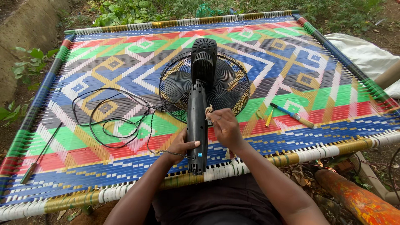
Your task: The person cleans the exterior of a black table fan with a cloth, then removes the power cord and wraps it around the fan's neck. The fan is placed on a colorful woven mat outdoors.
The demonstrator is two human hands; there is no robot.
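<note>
left hand (180, 146) clasped around the black fan (199, 104) stem, right hand (224, 126) pinching pale wires (208, 112) beside it

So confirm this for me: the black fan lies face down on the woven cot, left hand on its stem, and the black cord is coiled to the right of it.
Not quite. The head view shows the black cord coiled to the left of the fan, not the right. The rest holds: the fan lies face down on the woven cot, with the left hand on its stem.

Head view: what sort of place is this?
Likely an outdoor yard used as a makeshift repair spot: a black fan lies on a colourful woven cot, with bare soil and weeds around and a screwdriver nearby.
</note>
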